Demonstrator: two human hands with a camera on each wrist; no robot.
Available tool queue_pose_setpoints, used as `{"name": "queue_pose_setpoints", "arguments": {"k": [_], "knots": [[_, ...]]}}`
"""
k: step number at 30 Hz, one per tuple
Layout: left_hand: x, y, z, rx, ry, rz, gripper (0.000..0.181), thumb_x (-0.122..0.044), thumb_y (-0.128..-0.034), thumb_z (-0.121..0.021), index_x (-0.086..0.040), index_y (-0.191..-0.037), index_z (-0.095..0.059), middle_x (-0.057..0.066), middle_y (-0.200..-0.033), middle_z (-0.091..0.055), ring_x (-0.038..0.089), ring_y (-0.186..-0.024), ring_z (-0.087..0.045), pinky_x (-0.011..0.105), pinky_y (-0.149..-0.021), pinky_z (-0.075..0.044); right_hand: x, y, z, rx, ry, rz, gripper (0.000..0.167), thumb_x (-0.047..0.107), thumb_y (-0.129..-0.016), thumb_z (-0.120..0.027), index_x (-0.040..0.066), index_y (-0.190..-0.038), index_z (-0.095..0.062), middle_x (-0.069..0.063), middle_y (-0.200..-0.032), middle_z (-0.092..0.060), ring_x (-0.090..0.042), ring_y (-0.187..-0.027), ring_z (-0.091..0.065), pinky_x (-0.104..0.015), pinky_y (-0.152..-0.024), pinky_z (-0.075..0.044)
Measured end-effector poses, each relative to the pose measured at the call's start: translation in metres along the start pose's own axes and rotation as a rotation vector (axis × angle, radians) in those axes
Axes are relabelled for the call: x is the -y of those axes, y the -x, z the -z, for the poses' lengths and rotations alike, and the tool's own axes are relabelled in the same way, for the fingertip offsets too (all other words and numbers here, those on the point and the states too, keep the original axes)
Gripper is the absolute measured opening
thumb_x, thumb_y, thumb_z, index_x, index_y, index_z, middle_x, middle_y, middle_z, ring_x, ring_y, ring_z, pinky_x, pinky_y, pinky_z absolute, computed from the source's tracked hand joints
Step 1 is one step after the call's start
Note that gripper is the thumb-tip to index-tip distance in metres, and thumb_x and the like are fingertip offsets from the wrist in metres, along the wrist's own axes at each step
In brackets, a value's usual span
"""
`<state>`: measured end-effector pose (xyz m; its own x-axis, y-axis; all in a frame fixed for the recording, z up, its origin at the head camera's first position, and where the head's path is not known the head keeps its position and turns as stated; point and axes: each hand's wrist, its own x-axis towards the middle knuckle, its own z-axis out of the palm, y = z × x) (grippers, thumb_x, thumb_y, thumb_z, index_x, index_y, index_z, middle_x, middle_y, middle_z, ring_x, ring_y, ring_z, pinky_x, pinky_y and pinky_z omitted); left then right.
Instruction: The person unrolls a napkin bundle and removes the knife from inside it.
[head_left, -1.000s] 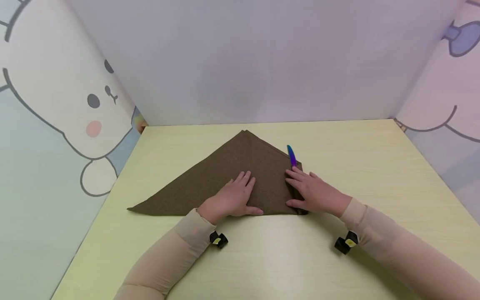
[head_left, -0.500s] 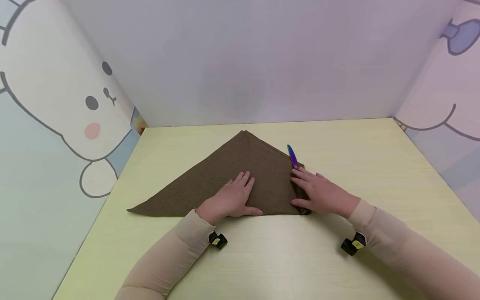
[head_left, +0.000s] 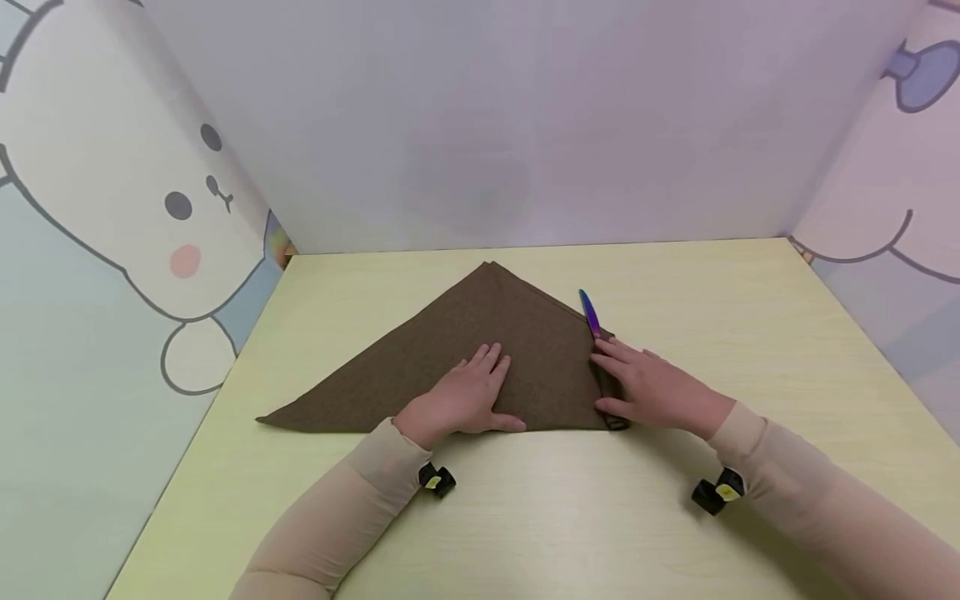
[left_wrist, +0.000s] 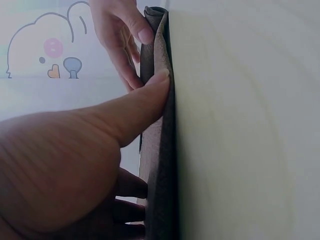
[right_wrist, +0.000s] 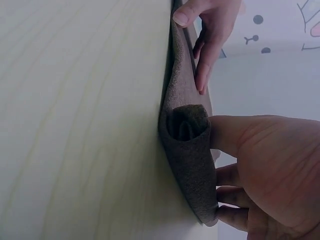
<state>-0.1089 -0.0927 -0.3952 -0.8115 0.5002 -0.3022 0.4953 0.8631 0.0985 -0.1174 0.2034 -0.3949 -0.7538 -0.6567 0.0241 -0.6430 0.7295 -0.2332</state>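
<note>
Brown cloth [head_left: 420,367], and there it is on my feed, folded into a wide triangle across the middle of the head view, peak pointing up, long tip out to the left. My left hand [head_left: 465,393] is pressing flat on it just below centre, fingers straight and slightly spread, thumb stretched out near the bottom edge. Over on the right of the triangle, my right hand [head_left: 652,390] rests on the rolled edge [right_wrist: 187,170], fingers laid over it with small gaps, thumb well apart. From the right wrist I've got the open end of that roll mid-frame, coiled in layers, with thumb and fingertips touching its side; whether they squeeze it, I can't tell. And a blue-purple knife [head_left: 589,313] pokes out at the roll's top, tip up, its lower part hidden by the fingers. Everything lies on a pale yellow table [head_left: 570,517]. Up in the left of the frame, a cartoon face [head_left: 161,242] decorates the wall.
</note>
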Motion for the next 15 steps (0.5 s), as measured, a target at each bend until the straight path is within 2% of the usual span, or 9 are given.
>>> {"name": "queue_pose_setpoints", "arguments": {"k": [8, 15], "knots": [[0.0018, -0.0011, -0.0016, -0.001, 0.009, -0.004, 0.106, -0.074, -0.0815, -0.052, -0.004, -0.154, -0.019, 0.016, -0.16, -0.008, 0.03, -0.146, -0.008, 0.047, -0.113, -0.024, -0.0042, 0.0033, 0.0008, 0.0, -0.012, 0.003, 0.07, 0.036, -0.089, -0.069, -0.008, -0.139, -0.045, -0.028, -0.146, -0.036, -0.043, -0.132, -0.038, -0.055, -0.1, -0.038], [0.0027, -0.0013, -0.0021, -0.006, 0.009, -0.008, 0.106, -0.074, -0.0814, -0.052, -0.004, -0.153, -0.019, 0.016, -0.16, -0.008, 0.03, -0.146, -0.009, 0.048, -0.113, -0.024, -0.0083, 0.0079, 0.0035, 0.022, -0.08, -0.039, 0.071, 0.036, -0.09, -0.068, -0.005, -0.141, -0.043, -0.025, -0.149, -0.033, -0.044, -0.13, -0.041, -0.053, -0.101, -0.038]]}}
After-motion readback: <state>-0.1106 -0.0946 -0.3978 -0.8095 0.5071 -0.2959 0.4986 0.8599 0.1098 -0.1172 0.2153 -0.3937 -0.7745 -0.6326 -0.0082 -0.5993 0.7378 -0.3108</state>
